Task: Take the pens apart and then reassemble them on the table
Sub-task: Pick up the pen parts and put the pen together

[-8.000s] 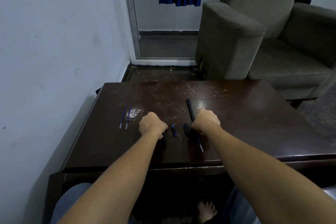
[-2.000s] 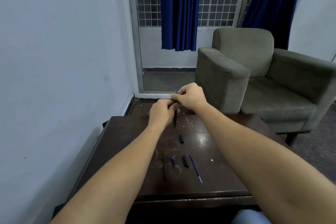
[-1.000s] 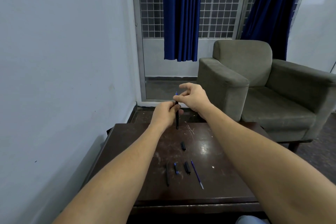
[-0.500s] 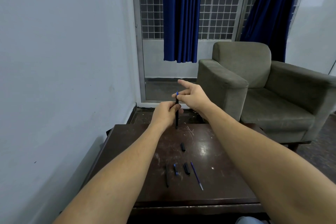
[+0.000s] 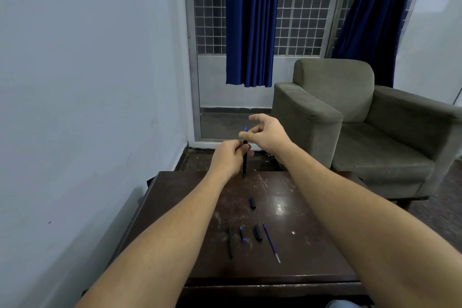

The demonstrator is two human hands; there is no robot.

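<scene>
My left hand (image 5: 230, 155) grips a black pen barrel (image 5: 244, 164) and holds it upright above the far edge of the table. A blue tip (image 5: 246, 129) sticks out of the barrel's top. My right hand (image 5: 268, 134) pinches the pen just below that tip with thumb and a finger, while the other fingers are lifted and loosely curled. Loose parts lie on the table: a black barrel (image 5: 230, 242), a small blue piece (image 5: 242, 233), a black cap (image 5: 258, 233), a blue refill (image 5: 271, 242) and a second black cap (image 5: 252, 203).
The dark wooden table (image 5: 175, 197) is scratched and stands against the pale wall (image 5: 87, 107) on the left. A grey armchair (image 5: 355, 122) sits just beyond its far right corner. Blue curtains (image 5: 251, 22) hang over a grilled door behind.
Over the last two seconds my right hand's fingers have spread away from the pen's top, and the blue tip now shows above the barrel. Both hands stay in about the same place.
</scene>
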